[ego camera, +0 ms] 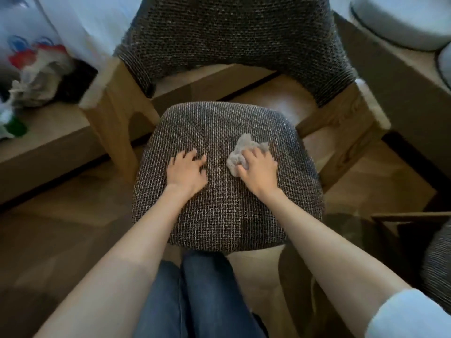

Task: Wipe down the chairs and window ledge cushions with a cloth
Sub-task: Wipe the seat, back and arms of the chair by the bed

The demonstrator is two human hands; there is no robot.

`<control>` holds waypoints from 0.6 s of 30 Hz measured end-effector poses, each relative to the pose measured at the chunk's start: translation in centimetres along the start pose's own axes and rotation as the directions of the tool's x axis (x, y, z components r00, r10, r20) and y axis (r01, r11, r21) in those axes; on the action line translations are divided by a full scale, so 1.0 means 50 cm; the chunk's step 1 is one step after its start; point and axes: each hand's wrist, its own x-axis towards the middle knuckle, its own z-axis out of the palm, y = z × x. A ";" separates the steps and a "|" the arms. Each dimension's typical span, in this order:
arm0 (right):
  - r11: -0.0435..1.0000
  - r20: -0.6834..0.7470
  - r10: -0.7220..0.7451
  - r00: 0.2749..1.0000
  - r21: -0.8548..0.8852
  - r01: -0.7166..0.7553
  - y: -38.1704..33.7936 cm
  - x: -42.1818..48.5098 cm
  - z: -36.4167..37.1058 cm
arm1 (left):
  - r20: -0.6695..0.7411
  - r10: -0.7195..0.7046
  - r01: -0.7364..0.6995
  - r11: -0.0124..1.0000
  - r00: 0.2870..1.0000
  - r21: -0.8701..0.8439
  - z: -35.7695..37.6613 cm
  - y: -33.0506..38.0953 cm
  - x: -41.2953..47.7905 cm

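Knees: blue denim jeans (195,301), just below the front edge of the dark woven-fabric chair seat (227,215)
Left hand (186,170): fingers spread, slightly bent, resting on the seat, holding nothing
Right hand (260,172): fingers curled over the crumpled grey cloth (240,152), pressing it onto the seat's right half

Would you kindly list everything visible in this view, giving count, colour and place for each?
chair: one, dark woven seat and backrest on a light wooden frame, centre
cloth: one, grey, crumpled, right part of the seat
ledge: one, brown wood, left
plastic bag: one, white with red and blue print, upper left
round cushion: one, pale grey, top right
floor: brown wood, around the chair
legs: two, blue jeans, bottom centre
left hand: one, rests on the seat, holds nothing
right hand: one, grips the cloth
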 end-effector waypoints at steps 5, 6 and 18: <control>0.924 0.491 0.151 0.858 0.238 -0.299 -0.050 -0.101 -0.129 | 0.271 0.033 -0.055 0.996 0.962 0.074 -0.141 0.022 -0.117; 0.908 0.519 0.176 0.836 0.243 -0.342 -0.061 -0.120 -0.162 | 0.210 0.065 -0.078 0.996 0.976 0.053 -0.176 0.023 -0.144; 0.727 0.317 0.231 0.920 0.572 -0.380 -0.212 -0.092 -0.607 | -0.030 0.090 -0.095 0.949 0.996 -0.302 -0.571 0.022 -0.274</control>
